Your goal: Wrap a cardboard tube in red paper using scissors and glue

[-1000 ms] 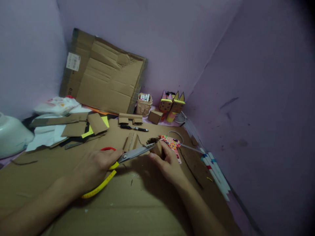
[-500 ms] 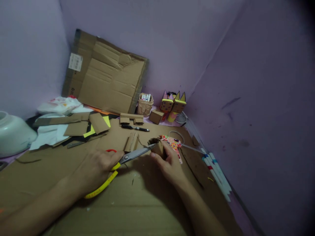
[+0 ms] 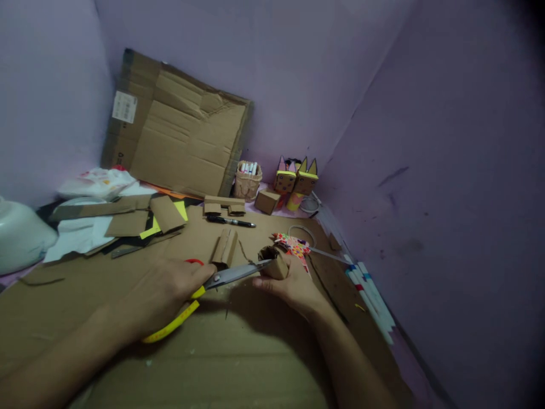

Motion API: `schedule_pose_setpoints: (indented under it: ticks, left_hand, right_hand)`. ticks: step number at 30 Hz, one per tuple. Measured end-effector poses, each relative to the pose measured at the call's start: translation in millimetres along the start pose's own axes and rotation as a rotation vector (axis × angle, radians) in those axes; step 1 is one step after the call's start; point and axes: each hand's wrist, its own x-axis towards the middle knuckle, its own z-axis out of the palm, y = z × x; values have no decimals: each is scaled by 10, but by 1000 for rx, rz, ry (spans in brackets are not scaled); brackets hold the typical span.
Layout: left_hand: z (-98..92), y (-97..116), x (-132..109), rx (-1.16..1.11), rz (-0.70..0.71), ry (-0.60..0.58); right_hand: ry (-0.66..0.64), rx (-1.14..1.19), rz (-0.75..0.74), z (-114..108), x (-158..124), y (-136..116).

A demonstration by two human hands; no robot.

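Note:
My left hand (image 3: 170,292) is closed round the handles of a pair of scissors (image 3: 232,275) with yellow and red grips. The blades point right, and their tips reach the rim of a small cardboard tube (image 3: 276,266). That tube is in my right hand (image 3: 300,289), tilted so that its dark opening faces up and left. Fingers on the tube's far side are hidden. A thin cardboard strip (image 3: 246,253) lies or hangs near the blades; I cannot tell whether it touches them. Just behind the scissors rests a folded cardboard piece (image 3: 225,248).
A black pen (image 3: 231,222) lies beyond, before a notched cardboard piece (image 3: 225,205). Cardboard and paper scraps (image 3: 128,221) pile up left, beside a white bowl (image 3: 23,236). Markers (image 3: 370,295) lie along the right wall; a pencil holder (image 3: 247,180) and cardboard figures (image 3: 296,180) stand at the back.
My right hand has turned the tube, so more of its opening shows, and its thumb has shifted left. The scissors stay at the rim. The whole view has moved slightly.

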Motion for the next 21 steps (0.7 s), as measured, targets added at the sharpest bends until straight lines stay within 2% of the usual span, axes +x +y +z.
schedule_pose_setpoints:
  ticks: [4, 9, 15, 21]
  left_hand:
    - [11, 38, 28, 99, 51, 2]
    - [-32, 92, 39, 113, 58, -55]
    - [61, 65, -14, 175, 79, 80]
    - [84, 71, -46, 152, 35, 93]
  right_hand:
    - [72, -48, -1, 33, 18, -1]
    - [17, -91, -14, 15, 19, 58]
    - [42, -75, -41, 39, 16, 73]
    - [111, -91, -41, 64, 13, 26]
